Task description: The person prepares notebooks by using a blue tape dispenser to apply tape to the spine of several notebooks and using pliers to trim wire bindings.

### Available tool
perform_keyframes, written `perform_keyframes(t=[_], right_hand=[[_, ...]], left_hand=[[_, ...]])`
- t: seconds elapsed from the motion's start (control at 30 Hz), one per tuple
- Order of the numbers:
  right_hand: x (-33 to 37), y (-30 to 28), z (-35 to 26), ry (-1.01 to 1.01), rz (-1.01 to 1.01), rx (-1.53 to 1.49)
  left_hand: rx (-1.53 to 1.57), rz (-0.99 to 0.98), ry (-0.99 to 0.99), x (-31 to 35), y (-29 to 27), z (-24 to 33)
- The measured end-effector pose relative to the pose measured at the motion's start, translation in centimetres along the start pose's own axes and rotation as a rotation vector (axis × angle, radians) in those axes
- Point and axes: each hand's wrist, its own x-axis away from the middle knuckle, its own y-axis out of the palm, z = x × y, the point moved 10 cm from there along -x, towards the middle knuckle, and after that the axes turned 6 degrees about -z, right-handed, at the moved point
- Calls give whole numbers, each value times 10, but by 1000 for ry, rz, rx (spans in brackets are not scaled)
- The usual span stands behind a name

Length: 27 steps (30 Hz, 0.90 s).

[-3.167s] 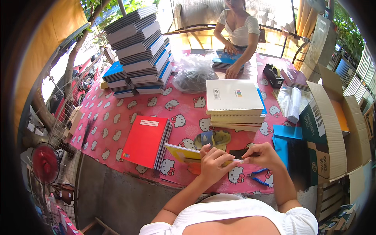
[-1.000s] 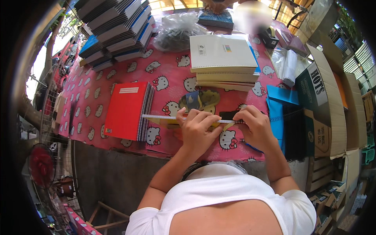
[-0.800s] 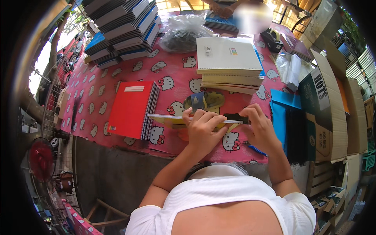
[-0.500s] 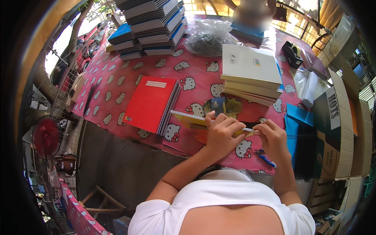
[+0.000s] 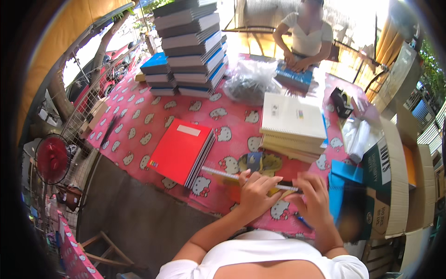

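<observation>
Yellow notebook [image 5: 219, 173] held in the left hand [image 5: 259, 191] over the near side of the pink desk [image 5: 125, 145]

The person's left hand has a firm grip on the yellow-covered notebook, fingers across its long pale edge, which faces upward. The notebook slants across the near part of the desk; its left end comes up just beside a stack of red notebooks [image 5: 181, 151], and whether the two touch cannot be told. The right hand [image 5: 312, 199] is at the other end of the pale edge, fingers bent and blurred by motion; whether its grip is closed on anything there cannot be told.

Near the right hand, a blue-handled tool [image 5: 303, 221], partly hidden, lies close to the desk's front edge. To the right are blue covers [image 5: 341, 186] and an open cardboard box [image 5: 395, 186]. Beyond the hands stands a pile of white-covered notebooks [image 5: 292, 116], with a black tape dispenser [image 5: 342, 102] and a roll of clear plastic [image 5: 359, 142] off to its right.

Farther back, a filled clear plastic bag [image 5: 251, 83] sits between that pile and a tall stack of notebooks [image 5: 193, 51]. Across the desk, a co-worker in a white top [image 5: 309, 38] has both hands on a blue notebook pile [image 5: 293, 78].
</observation>
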Motion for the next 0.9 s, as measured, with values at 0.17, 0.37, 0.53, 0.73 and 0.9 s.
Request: perform_keyframes(t=[0.17,0.37,0.53,0.73,0.9], right_hand=[[74,97,91,337,-690,137],[-9,174,171,241,-280,-7],[-33,222,188,113,-457,371],[-34,135,180,376,-289,-305],[11,78,176,185,-241,-963]], left_hand=[[89,-20,-13,-7,0,-6],[-24,-63,-14,1,-1,-6],[-48,22,-28,-1,-5,-17],[-58,31,13,-2,-12,-13],[-27,17,23,-5,-7,-9]])
